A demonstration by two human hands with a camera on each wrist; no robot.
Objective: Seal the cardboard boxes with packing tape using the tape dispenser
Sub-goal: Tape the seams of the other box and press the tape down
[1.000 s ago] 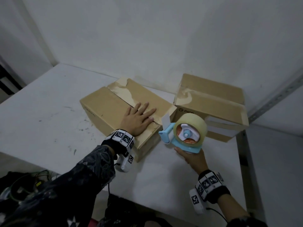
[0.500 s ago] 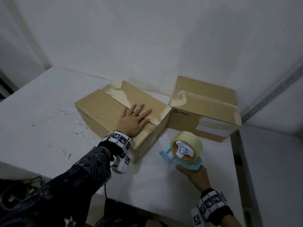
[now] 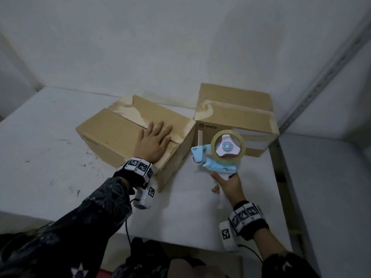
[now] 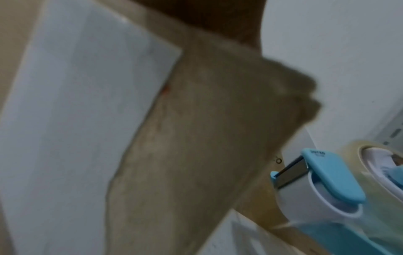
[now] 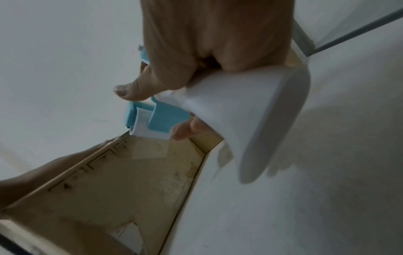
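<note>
Head view: left box point(image 3: 112, 135) on table point(image 3: 46, 157), flaps pressed by flat-fingered left hand point(image 3: 154, 143). Dispenser point(image 3: 220, 155) gripped at handle by right hand point(image 3: 228, 185), held between boxes; right box point(image 3: 234, 117) adjacent.

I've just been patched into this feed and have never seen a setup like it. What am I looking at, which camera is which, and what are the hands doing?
There is no machine here: a person works with bare hands, wearing a camera on the head and one on each wrist. The wide picture comes from the head and looks down at a white table. The two close, blurry pictures look along each hand.

On the table stand two cardboard boxes, the left box and the right box, which reads PICO on its side.

The left hand lies flat, fingers straight, on the top flaps of the left box. The right hand grips the white handle of a blue tape dispenser loaded with a roll of clear tape, held in front of the right box, with a short strip sticking up from its front.
</note>
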